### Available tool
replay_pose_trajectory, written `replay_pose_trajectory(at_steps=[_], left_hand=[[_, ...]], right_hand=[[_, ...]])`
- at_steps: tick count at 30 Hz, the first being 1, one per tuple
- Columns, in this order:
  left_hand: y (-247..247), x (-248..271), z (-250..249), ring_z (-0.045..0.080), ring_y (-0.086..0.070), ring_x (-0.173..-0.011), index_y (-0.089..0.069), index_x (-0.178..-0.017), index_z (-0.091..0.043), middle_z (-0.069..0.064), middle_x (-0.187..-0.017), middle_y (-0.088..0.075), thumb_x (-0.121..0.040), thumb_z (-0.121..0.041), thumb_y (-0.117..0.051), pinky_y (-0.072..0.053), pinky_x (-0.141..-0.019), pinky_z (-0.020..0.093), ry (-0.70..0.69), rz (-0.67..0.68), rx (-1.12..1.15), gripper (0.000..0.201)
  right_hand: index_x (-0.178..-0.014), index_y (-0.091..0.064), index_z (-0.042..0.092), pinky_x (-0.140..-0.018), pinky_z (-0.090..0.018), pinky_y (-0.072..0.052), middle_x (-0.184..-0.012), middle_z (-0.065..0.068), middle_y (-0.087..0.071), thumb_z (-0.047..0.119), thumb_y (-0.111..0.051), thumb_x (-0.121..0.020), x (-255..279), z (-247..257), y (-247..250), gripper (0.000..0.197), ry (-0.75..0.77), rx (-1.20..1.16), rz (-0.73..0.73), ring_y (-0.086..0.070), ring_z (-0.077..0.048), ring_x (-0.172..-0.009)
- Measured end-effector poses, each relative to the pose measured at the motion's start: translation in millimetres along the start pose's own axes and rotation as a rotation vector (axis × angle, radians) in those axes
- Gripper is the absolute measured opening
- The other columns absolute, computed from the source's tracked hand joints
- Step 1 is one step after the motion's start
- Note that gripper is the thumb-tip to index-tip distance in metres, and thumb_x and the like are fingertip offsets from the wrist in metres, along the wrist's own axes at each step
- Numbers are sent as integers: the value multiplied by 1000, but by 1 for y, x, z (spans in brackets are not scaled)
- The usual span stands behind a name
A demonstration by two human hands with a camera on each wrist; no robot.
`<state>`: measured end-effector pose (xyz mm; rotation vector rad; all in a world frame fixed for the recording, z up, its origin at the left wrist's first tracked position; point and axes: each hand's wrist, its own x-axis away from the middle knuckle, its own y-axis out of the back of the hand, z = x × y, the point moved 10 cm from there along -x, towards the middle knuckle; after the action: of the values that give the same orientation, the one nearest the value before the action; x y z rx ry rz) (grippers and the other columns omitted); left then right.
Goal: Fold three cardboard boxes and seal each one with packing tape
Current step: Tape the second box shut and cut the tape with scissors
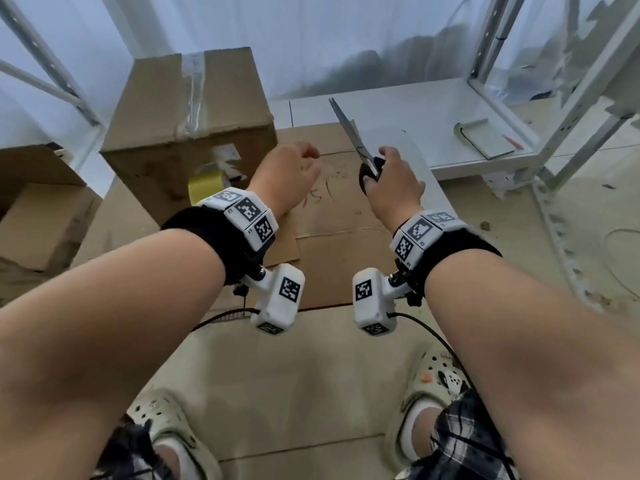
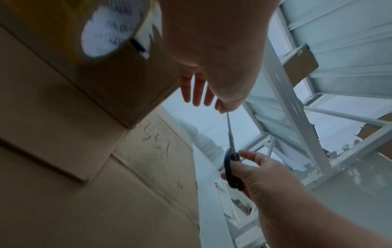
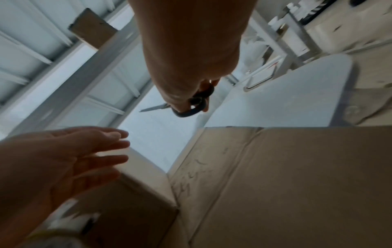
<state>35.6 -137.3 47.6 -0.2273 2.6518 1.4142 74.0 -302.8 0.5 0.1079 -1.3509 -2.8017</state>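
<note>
I note my right hand gripping the scissors, blades pointing away, my left hand loose and empty, nearer the tape roll by the sealed box, with flat cardboard below both.

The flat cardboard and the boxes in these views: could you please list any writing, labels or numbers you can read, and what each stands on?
No text here can be read for certain.
Flat cardboard: dark handwritten scrawl, not legible.
Taped box: torn white label on its side, print too small.
Tape roll: blue print inside the core in the left wrist view, blurred.
Wrist bands: square black-and-white marker patterns, plus tiny unreadable characters.
</note>
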Motion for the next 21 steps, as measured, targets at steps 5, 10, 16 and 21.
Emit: replay_pose_trajectory(at_steps=[5, 10, 16, 21], left_hand=[[79, 24, 22, 28, -34, -132, -53, -127, -20, 7, -142, -36, -93, -26, -54, -28, -111, 42, -14, -212, -199, 35], [137, 56, 104, 40, -16, -140, -27, -140, -27, 14, -154, -13, -87, -42, -60, -22, -110, 58, 305, -284, -329, 64], [166, 69, 178, 36, -42, -128, -23, -144, -23, 16, -142, -41, -82, -52, -63, -36, -106, 47, 449, -309, -7, 79], [159, 58, 183, 29, -39, -133, -26, -147, -20, 11, -145, -41, -84, -44, -67, -33, -107, 37, 365, -224, 108, 79]], right_hand=[[-124, -51, 16, -97, -43, -42, -114, -3, -61, 29, -63, -90, 7, 83, -1, 38, 228, -213, -37, -57, -24, -106], [-126, -41, 12, -89, -39, -48, -105, -3, -55, 53, -69, -80, 16, 145, -25, 68, 319, -122, 110, -56, -22, -96], [-124, -32, 20, -96, -49, -47, -110, -1, -53, 60, -71, -73, 5, 174, -54, 76, 335, -79, 222, -58, -27, -105], [-116, -39, 25, -92, -48, -48, -105, 2, -57, 68, -71, -66, 1, 183, -57, 73, 385, -56, 169, -58, -25, -98]])
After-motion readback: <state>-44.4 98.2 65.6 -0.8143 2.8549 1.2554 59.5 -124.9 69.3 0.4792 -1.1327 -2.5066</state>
